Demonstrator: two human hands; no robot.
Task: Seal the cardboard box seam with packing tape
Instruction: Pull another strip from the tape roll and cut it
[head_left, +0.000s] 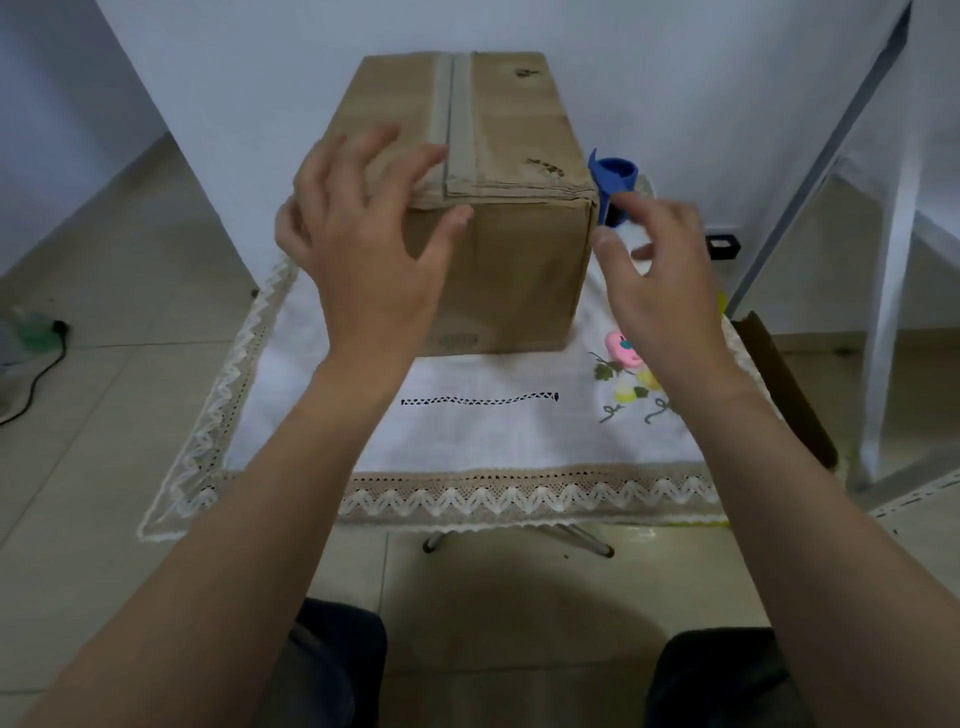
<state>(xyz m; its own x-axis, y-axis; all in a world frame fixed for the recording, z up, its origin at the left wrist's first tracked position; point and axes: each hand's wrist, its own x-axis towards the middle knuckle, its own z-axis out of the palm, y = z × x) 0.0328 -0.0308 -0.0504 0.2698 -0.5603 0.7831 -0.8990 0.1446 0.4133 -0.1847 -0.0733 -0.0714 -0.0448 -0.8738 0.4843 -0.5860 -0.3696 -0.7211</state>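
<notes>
A brown cardboard box stands on a small table covered by a white embroidered cloth. Its top seam runs away from me, with old tape strips along it. My left hand rests spread over the box's near left top corner, thumb on the front face. Just right of the box sits a blue tape dispenser, partly hidden behind the box edge and my fingers. My right hand hovers in front of it, fingers curled and apart, holding nothing.
White walls stand close behind the table. A white panel leans at the right, and a brown cardboard piece lies at the table's right edge. A black cable lies on the tiled floor at the left. My knees show at the bottom.
</notes>
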